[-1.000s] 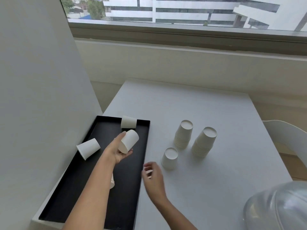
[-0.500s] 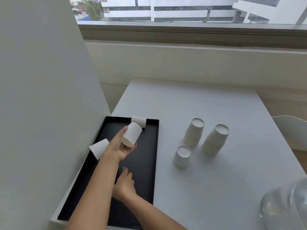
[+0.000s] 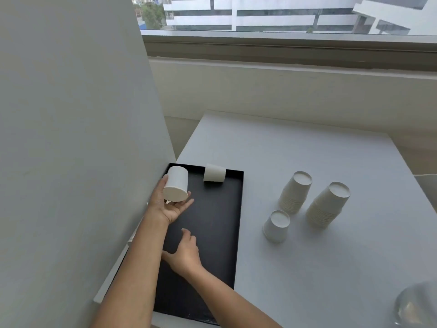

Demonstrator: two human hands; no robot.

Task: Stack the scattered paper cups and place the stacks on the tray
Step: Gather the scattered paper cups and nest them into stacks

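A black tray (image 3: pixel 227 233) lies at the table's left side, against a white wall. My left hand (image 3: pixel 170 207) is over the tray's far left corner, shut on a white paper cup (image 3: pixel 176 185) that is tilted with its rim toward me. Another paper cup (image 3: pixel 214 172) lies on its side at the tray's far edge. My right hand (image 3: pixel 186 252) rests low over the tray's middle; its fingers reach left under my left forearm and are partly hidden. On the table to the right stand two upside-down stacks (image 3: pixel 295 192) (image 3: pixel 328 204) and a single upside-down cup (image 3: pixel 276 226).
A white wall panel (image 3: pixel 71 138) runs close along the tray's left side. A clear rounded object (image 3: pixel 416 304) sits at the bottom right corner. A white chair's edge (image 3: pixel 428 183) shows at the right. The window sill is behind the table.
My left hand has carried its cup toward the tray's far left corner. My right hand has crossed from the table onto the tray, under my left forearm. The cup by the tray's left side is now hidden.
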